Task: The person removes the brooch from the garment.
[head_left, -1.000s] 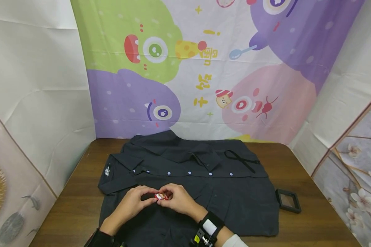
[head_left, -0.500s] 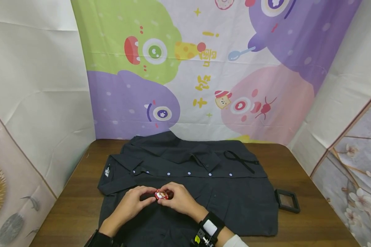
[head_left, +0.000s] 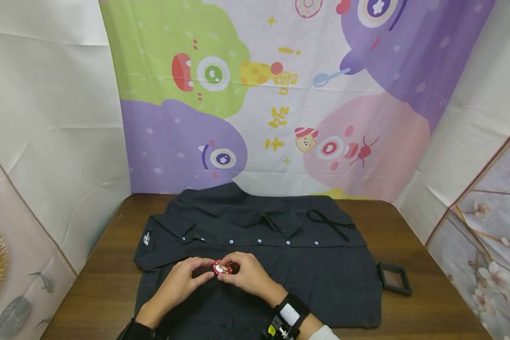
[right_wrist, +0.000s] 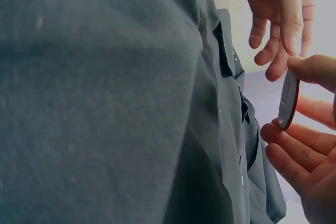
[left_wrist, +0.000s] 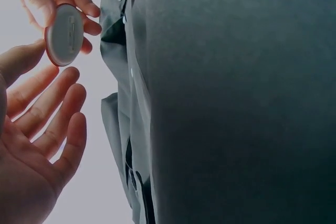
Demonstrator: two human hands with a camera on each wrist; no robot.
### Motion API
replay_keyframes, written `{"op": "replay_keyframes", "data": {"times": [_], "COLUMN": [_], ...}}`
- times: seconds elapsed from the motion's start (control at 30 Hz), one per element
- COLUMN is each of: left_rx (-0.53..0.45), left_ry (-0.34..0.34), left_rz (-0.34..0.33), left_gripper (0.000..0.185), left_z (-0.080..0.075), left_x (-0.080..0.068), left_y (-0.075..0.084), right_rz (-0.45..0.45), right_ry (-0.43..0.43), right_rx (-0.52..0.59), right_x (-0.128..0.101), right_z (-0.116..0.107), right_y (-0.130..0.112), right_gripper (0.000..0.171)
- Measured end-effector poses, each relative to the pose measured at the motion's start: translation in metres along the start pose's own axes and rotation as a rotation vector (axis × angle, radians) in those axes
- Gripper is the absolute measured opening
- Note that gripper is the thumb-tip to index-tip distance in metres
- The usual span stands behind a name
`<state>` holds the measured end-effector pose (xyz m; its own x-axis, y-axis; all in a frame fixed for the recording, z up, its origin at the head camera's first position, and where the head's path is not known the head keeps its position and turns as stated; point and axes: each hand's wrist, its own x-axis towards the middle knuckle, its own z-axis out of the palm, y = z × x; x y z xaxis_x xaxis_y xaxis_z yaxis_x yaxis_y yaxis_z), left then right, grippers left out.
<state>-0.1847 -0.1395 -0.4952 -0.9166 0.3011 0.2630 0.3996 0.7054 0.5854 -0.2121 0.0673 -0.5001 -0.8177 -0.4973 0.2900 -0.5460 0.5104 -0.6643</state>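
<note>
Right hand (head_left: 250, 275) grip pinching red-rimmed pin-back button badge (left_wrist: 65, 35); left hand (head_left: 180, 279) grip also pinching it, thumb and index at the opposite edge. Badge held just above dark button-up shirt (head_left: 323, 278), which lies spread on wood-grain counter (head_left: 95, 278). White back with pin clasp visible in left wrist view. Black square frame (head_left: 395, 289) just beside shirt, right side.

There are two hands (head_left: 175, 282) (head_left: 251, 277), one badge (left_wrist: 65, 35), one shirt (head_left: 331, 283), one frame (head_left: 394, 278) and one table (head_left: 433, 302).
</note>
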Motion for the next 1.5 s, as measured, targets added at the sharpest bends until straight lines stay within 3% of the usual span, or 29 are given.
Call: {"op": "replay_keyframes", "data": {"times": [0.43,0.77,1.27,1.5], "left_rx": [-0.009,-0.005,0.001,-0.013], "left_ry": [0.005,-0.008,0.034,0.022], "left_rz": [-0.011,-0.026,0.013,-0.013], "left_gripper": [0.022,0.022,0.021,0.022], "left_z": [-0.0003,0.0028,-0.0003,-0.0017], "left_x": [-0.0008,-0.0039,-0.0019,-0.0011], "left_y": [-0.0022,-0.0041,-0.0016,-0.0002], "right_rz": [-0.042,-0.042,-0.071,-0.07], "right_ry": [0.003,-0.012,-0.014,-0.004], "right_rx": [-0.024,0.044,-0.034,-0.034], "right_x": [0.0005,-0.0033,0.0013,0.0019], "right_z": [-0.0006,0.0054,0.0027,0.001], "right_y": [-0.0021,-0.0021,-0.0034,-0.0039], "right_gripper": [0.026,0.025,0.025,0.024]}}
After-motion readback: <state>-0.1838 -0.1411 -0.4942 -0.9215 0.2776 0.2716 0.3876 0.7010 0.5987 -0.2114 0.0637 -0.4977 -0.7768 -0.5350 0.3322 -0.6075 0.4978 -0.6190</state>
